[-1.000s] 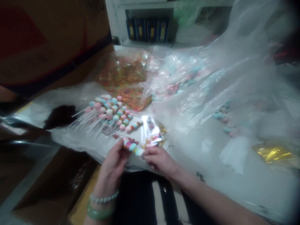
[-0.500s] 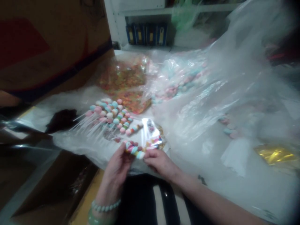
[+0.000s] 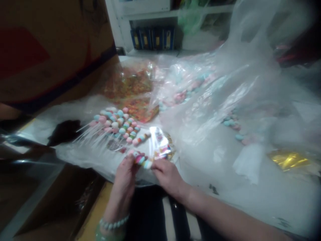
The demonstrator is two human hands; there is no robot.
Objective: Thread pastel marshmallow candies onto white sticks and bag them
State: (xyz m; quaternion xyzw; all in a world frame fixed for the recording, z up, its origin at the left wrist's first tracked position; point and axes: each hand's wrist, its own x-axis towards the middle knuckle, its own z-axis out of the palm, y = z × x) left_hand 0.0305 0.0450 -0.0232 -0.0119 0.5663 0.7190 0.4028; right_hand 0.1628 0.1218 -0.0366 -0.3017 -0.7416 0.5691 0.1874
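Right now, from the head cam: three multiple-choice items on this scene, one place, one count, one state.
1. Where is the pastel candy skewer? A) between both hands B) inside the cardboard box C) on the shelf
2. How many bands are on the left wrist? A) none B) one C) two
3. How do the other candy sticks lie? A) upright in a jar B) fanned out on plastic sheeting C) hanging from a hook

1 A: the left hand and right hand hold it between them.
2 C: a beaded bracelet and a green bangle show.
3 B: they lie flat, sticks pointing left.
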